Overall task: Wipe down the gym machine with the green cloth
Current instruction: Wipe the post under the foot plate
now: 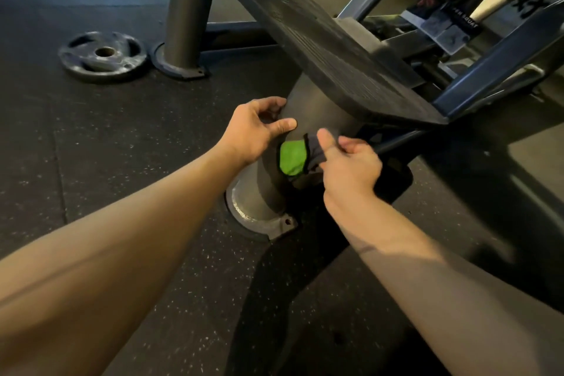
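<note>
The gym machine has a slanted black textured footplate on thick grey round posts. The near post stands in a metal floor flange. The green cloth, with a dark edge and a grey side, lies against this post below the plate. My right hand pinches the cloth's grey part between thumb and fingers. My left hand grips the post's left side just above the cloth, fingers curled round it and thumb on the front.
A black weight plate lies flat on the speckled rubber floor at left, beside the far post. Blue-grey frame bars and a silver sleeve run to the right behind the footplate.
</note>
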